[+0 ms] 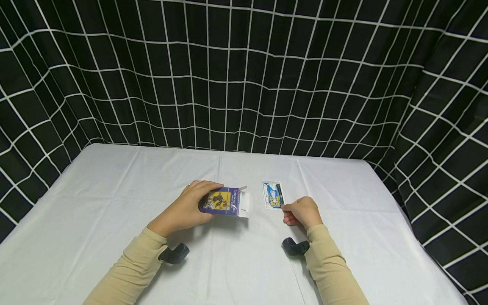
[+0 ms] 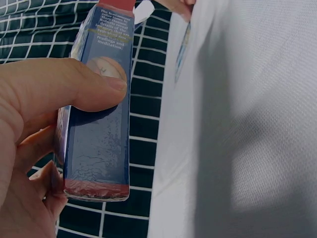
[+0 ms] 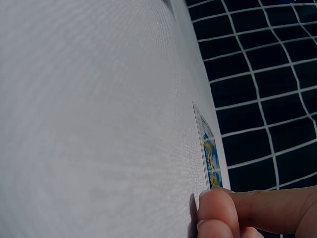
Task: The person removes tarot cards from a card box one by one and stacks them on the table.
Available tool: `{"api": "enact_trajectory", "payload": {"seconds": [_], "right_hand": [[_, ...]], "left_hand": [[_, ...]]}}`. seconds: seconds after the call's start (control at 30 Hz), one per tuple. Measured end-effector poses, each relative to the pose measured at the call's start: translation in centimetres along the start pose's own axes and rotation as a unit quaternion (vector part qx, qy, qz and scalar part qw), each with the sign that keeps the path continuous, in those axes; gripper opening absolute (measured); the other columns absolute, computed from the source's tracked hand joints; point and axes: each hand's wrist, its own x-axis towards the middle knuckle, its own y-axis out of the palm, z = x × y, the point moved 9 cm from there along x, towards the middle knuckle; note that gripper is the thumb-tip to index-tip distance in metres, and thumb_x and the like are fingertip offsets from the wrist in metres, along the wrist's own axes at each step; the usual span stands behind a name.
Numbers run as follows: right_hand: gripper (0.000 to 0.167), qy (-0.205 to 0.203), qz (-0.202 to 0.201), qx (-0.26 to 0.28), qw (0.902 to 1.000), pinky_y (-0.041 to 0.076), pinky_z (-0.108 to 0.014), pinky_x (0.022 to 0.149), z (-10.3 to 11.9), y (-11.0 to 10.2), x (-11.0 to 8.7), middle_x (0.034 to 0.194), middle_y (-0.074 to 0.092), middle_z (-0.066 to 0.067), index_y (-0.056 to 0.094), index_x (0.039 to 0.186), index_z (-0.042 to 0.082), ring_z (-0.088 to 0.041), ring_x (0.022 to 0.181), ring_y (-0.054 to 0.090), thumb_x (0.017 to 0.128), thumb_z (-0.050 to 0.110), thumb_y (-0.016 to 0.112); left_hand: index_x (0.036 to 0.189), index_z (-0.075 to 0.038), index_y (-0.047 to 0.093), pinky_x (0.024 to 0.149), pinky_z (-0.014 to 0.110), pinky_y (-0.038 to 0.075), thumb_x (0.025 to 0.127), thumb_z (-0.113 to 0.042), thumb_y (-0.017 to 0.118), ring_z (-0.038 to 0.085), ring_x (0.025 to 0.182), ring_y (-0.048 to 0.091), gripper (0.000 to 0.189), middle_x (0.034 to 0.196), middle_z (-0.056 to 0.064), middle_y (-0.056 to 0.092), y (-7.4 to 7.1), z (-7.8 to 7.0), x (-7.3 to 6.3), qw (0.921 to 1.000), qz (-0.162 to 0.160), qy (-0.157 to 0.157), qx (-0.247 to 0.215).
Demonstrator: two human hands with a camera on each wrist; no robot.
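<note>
My left hand (image 1: 190, 206) grips a blue tarot card box (image 1: 220, 201) with a yellow picture on its face. The box's white end flap (image 1: 244, 205) stands open toward the right. In the left wrist view, the thumb presses the printed narrow side of the box (image 2: 99, 144), and the fingers curl behind it. At the near right corner of a tarot card (image 1: 272, 194), my right hand (image 1: 304, 212) pinches with thumb and finger. The card shows a blue and yellow picture, face up at the tabletop. Whether cards are inside the box is hidden.
A white cloth covers the table (image 1: 236, 262). Black curtains with a white grid (image 1: 244, 84) rise behind the table and along both sides. Each wrist wears a dark camera band, such as the left one (image 1: 174, 254).
</note>
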Motion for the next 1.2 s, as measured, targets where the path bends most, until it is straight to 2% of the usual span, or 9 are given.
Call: {"api": "enact_trajectory", "payload": {"seconds": [0.2,0.3,0.5,0.6,0.77,0.9,1.2], "right_hand": [[0.013,0.003,0.014,0.029,0.9995,0.053,-0.020,0.046,-0.2,0.0,0.0,0.050,0.061,0.002,0.057,0.085,-0.003,-0.005,0.043,0.061,0.091,0.006,0.064],[0.014,-0.002,0.004,0.061,0.9981,0.054,-0.020,0.049,0.0,-0.4,-0.1,0.052,0.063,0.002,0.058,0.088,-0.004,-0.005,0.045,0.062,0.092,0.008,0.063],[0.016,-0.059,-0.058,0.121,0.9892,0.056,-0.019,0.052,2.5,-1.1,-1.1,0.059,0.066,0.002,0.061,0.093,-0.009,-0.004,0.048,0.063,0.090,0.006,0.066],[0.018,-0.086,-0.066,0.128,0.9859,0.057,-0.019,0.055,4.3,-0.6,-2.2,0.063,0.067,0.001,0.063,0.095,-0.012,-0.004,0.052,0.064,0.089,0.005,0.068],[0.022,-0.127,-0.052,0.125,0.9827,0.058,-0.021,0.060,6.5,0.8,-3.8,0.075,0.071,-0.005,0.065,0.099,-0.014,-0.007,0.059,0.067,0.089,0.005,0.068],[0.021,-0.152,-0.035,0.120,0.9805,0.060,-0.024,0.063,7.4,2.0,-4.7,0.083,0.073,-0.008,0.066,0.099,-0.013,-0.008,0.062,0.068,0.087,0.004,0.070],[0.023,-0.165,-0.017,0.124,0.9783,0.061,-0.028,0.068,8.1,3.8,-5.8,0.084,0.074,-0.008,0.070,0.101,-0.012,-0.012,0.067,0.072,0.085,0.005,0.073]], "left_hand": [[0.139,-0.010,0.056,0.112,0.051,0.035,0.071,-0.009,0.080,0.028,0.131,0.048,0.072,0.140,0.009,0.059,0.0,0.0,0.0,1.0000,0.003,-0.004,-0.003],[0.139,-0.010,0.056,0.113,0.051,0.034,0.071,-0.009,0.080,0.028,0.132,0.047,0.072,0.141,0.008,0.058,0.0,0.1,0.0,1.0000,0.005,-0.007,-0.005],[0.139,-0.010,0.056,0.113,0.051,0.034,0.071,-0.009,0.080,0.028,0.132,0.047,0.072,0.141,0.009,0.058,0.1,0.0,0.0,0.9999,0.007,-0.008,-0.006],[0.139,-0.010,0.056,0.113,0.051,0.034,0.071,-0.009,0.080,0.028,0.132,0.048,0.072,0.141,0.009,0.058,0.1,0.0,0.0,0.9999,0.006,-0.008,-0.005],[0.139,-0.010,0.056,0.113,0.052,0.034,0.071,-0.009,0.080,0.029,0.133,0.047,0.072,0.141,0.009,0.058,0.1,0.0,0.0,0.9999,0.007,-0.007,-0.004],[0.139,-0.010,0.056,0.114,0.052,0.033,0.071,-0.009,0.080,0.028,0.133,0.047,0.073,0.141,0.009,0.058,0.2,-0.1,0.0,0.9999,0.008,-0.008,-0.004],[0.139,-0.011,0.056,0.113,0.052,0.034,0.071,-0.009,0.080,0.028,0.132,0.049,0.072,0.139,0.008,0.059,0.4,-0.3,0.1,0.9999,0.007,0.003,-0.007]]}}
